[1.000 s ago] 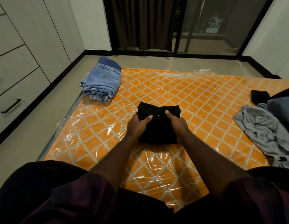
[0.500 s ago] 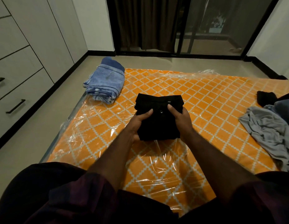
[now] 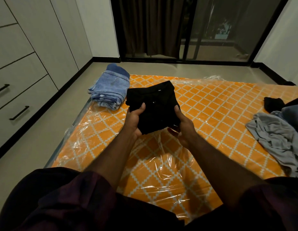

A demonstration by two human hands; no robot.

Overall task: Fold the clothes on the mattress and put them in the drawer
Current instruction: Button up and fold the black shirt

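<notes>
black garment (image 3: 155, 99) gripped by left hand (image 3: 134, 121) and right hand (image 3: 184, 126) (thumbs atop).

Dim, warm indoor light; glare streaks the plastic wrap (image 3: 163, 165) on the mattress (image 3: 211, 104); wide-angle bending at edges; forearms slightly blurred.

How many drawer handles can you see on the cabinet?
2. One black metal bar handle sits on the upper white drawer at the left edge, partly cut off; the other on the drawer below it. More may lie outside the view.
</notes>
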